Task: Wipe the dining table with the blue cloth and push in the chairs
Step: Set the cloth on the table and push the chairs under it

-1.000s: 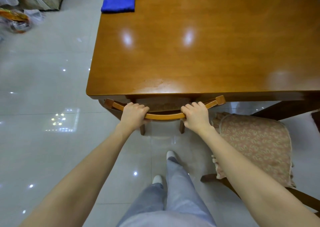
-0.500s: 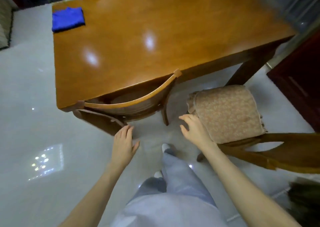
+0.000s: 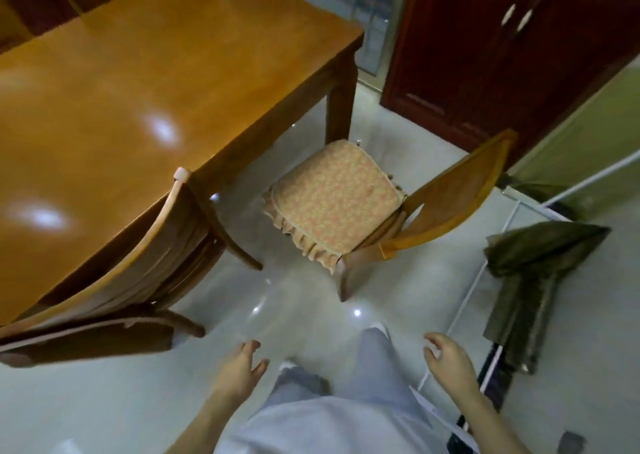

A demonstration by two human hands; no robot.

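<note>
My left hand and right hand hang loose and empty, the cloth is out of view, and the pulled-out chair sits skewed near the table leg, so I fear a crooked push would jam it there.

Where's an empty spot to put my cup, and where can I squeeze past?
The whole table top in view is bare, from the pushed-in chair to the corner above the table leg. The floor between that chair and the cushioned chair is open. It is crowded on the right, by the dark green bundle and white rods.
</note>
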